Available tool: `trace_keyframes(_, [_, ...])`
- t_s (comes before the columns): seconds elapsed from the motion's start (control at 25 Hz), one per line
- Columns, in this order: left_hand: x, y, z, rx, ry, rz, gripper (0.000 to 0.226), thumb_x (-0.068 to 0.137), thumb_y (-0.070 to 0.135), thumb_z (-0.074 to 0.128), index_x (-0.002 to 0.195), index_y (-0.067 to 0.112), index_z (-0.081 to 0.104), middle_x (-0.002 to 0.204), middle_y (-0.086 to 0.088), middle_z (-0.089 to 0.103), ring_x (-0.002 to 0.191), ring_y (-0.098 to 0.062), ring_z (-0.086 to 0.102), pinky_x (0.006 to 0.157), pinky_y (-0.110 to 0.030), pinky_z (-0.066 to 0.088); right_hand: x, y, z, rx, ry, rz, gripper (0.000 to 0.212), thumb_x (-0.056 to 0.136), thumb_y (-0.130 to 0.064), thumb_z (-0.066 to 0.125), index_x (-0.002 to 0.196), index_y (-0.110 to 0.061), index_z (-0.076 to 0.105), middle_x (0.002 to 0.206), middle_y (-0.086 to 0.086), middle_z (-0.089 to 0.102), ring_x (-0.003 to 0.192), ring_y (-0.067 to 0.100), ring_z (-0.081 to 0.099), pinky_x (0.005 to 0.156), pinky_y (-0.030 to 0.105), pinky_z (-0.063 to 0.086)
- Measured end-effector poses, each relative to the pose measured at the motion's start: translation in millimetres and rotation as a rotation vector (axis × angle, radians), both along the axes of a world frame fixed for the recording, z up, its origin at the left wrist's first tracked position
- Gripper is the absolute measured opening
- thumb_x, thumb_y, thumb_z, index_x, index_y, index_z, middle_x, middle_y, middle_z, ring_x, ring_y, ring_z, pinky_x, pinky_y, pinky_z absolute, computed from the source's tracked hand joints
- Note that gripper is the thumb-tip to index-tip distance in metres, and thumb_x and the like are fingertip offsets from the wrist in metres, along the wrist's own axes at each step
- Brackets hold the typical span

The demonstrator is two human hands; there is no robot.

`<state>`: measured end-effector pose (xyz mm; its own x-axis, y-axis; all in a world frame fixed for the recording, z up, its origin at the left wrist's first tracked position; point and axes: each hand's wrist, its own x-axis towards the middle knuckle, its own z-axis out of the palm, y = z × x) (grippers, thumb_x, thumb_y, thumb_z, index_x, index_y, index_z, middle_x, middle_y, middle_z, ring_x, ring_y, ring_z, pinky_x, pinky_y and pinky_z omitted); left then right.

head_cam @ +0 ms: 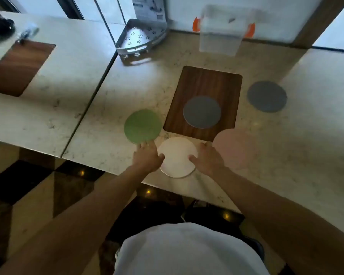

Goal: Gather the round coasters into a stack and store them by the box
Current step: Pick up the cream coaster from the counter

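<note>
Both hands, left (147, 158) and right (207, 158), press open-palmed on the flat white coaster's (177, 157) edges (round, matte), gripping nothing, on the marble counter (286, 165).

We see a pale marble-patterned desk (286, 155), with a dark rectangular wooden board (205, 82) lying flat near its middle. At the far edge a perforated quarter-round metal corner rack (139, 39) stands just beside a printed white carton (150, 7). A second pale desk (58, 76) to the left carries another wooden board (18, 68) and a blurred black object (0, 24).
</note>
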<state>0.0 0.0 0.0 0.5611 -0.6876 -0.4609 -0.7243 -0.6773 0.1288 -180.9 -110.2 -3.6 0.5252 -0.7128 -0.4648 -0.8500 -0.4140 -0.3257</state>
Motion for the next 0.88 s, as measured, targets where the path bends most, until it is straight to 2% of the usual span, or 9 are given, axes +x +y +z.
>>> trace_keyframes(0.12, [1.5, -0.4, -9.7, 0.006, 0.105, 0.108, 0.049, 0.086, 0.037, 0.059, 0.117, 0.001, 0.05, 0.13, -0.024, 0.046, 0.113, -0.04, 0.05, 0.094, -0.049, 0.048, 6.5, 2.0, -7.2, 0.026, 0.029, -0.036, 0.056, 0.092, -0.051, 0.054, 0.131, -0.011, 0.048, 0.138, 0.011, 0.048, 0.116, 0.028, 0.056, 0.092, 0.038, 0.049])
trace_keyframes(0.24, [-9.8, 0.4, -17.8, -0.103, 0.146, 0.17, 0.033, 0.085, 0.025, 0.059, 0.103, -0.002, 0.053, 0.117, -0.022, 0.048, 0.099, -0.039, 0.053, 0.088, -0.046, 0.048, 12.9, 7.7, -15.0, 0.032, 0.026, -0.119, 0.053, 0.093, -0.046, 0.056, 0.13, -0.009, 0.048, 0.139, 0.012, 0.046, 0.116, 0.028, 0.055, 0.09, 0.035, 0.048])
trace_keyframes(0.36, [-17.8, 1.7, -21.6, -0.219, 0.191, 0.23, 0.029, 0.084, 0.018, 0.057, 0.103, -0.003, 0.052, 0.115, -0.021, 0.047, 0.098, -0.038, 0.052, 0.088, -0.047, 0.047, 18.2, 7.4, -17.6, 0.09, -0.021, -0.252, 0.055, 0.093, -0.042, 0.059, 0.135, -0.008, 0.047, 0.143, 0.011, 0.045, 0.124, 0.027, 0.051, 0.099, 0.034, 0.044])
trace_keyframes(0.48, [-17.2, -0.7, -22.8, -0.273, 0.262, 0.343, 0.029, 0.081, 0.016, 0.061, 0.103, 0.0, 0.051, 0.116, -0.018, 0.048, 0.099, -0.036, 0.052, 0.088, -0.044, 0.046, 21.4, 7.2, -21.9, 0.099, -0.075, -0.397, 0.053, 0.09, -0.034, 0.065, 0.132, -0.006, 0.049, 0.137, 0.012, 0.05, 0.122, 0.028, 0.051, 0.101, 0.035, 0.044])
trace_keyframes(0.6, [-10.4, -5.8, -21.6, -0.309, 0.327, 0.485, 0.021, 0.08, 0.012, 0.06, 0.099, 0.006, 0.052, 0.102, -0.013, 0.059, 0.093, -0.032, 0.056, 0.077, -0.04, 0.046, 23.6, 6.8, -24.7, 0.101, -0.134, -0.498, 0.03, 0.092, -0.021, 0.062, 0.119, -0.01, 0.057, 0.121, 0.008, 0.06, 0.107, 0.024, 0.057, 0.094, 0.035, 0.049])
trace_keyframes(0.68, [-5.0, -7.1, -20.0, -0.339, 0.361, 0.561, 0.018, 0.079, 0.01, 0.06, 0.097, 0.009, 0.055, 0.096, -0.01, 0.065, 0.09, -0.03, 0.059, 0.075, -0.038, 0.048, 24.7, 6.7, -25.0, 0.102, -0.205, -0.562, 0.016, 0.093, -0.014, 0.059, 0.11, -0.014, 0.06, 0.111, 0.004, 0.066, 0.094, 0.02, 0.059, 0.085, 0.031, 0.05])
trace_keyframes(0.76, [2.7, -6.8, -16.6, -0.388, 0.378, 0.606, 0.016, 0.078, 0.011, 0.062, 0.093, 0.011, 0.06, 0.09, -0.006, 0.067, 0.086, -0.027, 0.062, 0.074, -0.035, 0.047, 29.5, 6.0, -21.3, 0.093, -0.301, -0.576, 0.016, 0.093, -0.012, 0.059, 0.108, -0.015, 0.063, 0.105, -0.002, 0.067, 0.088, 0.014, 0.057, 0.08, 0.025, 0.046])
trace_keyframes(0.88, [23.1, -8.3, -10.1, -0.464, 0.371, 0.661, 0.013, 0.078, 0.013, 0.065, 0.091, 0.011, 0.065, 0.086, -0.005, 0.071, 0.084, -0.025, 0.064, 0.076, -0.036, 0.052, 43.9, -2.5, -15.8, 0.16, -0.387, -0.542, 0.017, 0.093, -0.015, 0.061, 0.109, -0.02, 0.063, 0.1, -0.011, 0.061, 0.089, 0.009, 0.055, 0.075, 0.016, 0.042])
